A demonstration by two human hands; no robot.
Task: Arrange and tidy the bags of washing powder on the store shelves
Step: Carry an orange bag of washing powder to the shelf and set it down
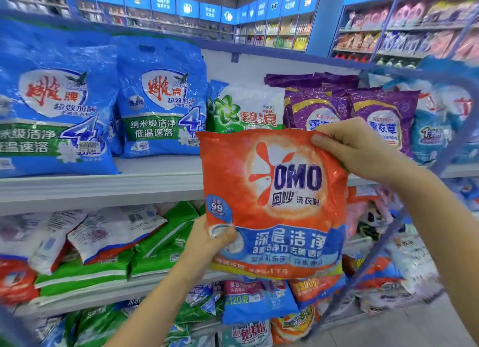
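Head view: the person stands close against the shelves and holds an orange bag (274, 191) of washing powder in the air, upright and face out, just right of the middle of the picture. The left hand (208, 241) pinches the bag's lower corner at about 7 o'clock, with the thumb pressed on the front. The right hand (360, 149) grips the top corner at about 1 o'clock, fingers curled over the edge. The hands are well apart, one at each end of the bag.

The bag hangs in front of the upper shelf (103, 188) and hides part of its edge; I cannot tell whether it touches it.

On that shelf, from 9 o'clock round to 3 o'clock, stand:
- two big blue bags (160, 98)
- a green-and-white bag (246, 108) just behind the orange one
- purple bags (383, 118) beside the right hand
- a pale blue bag (435, 129)

Down at 8 o'clock, green bags (166, 245) lie flat with white bags (114, 230) tipped across them. At 6 o'clock, under the held bag, mixed small bags (246, 302) are heaped untidily. At 12 o'clock the back wall shelves (285, 33) are blurred.
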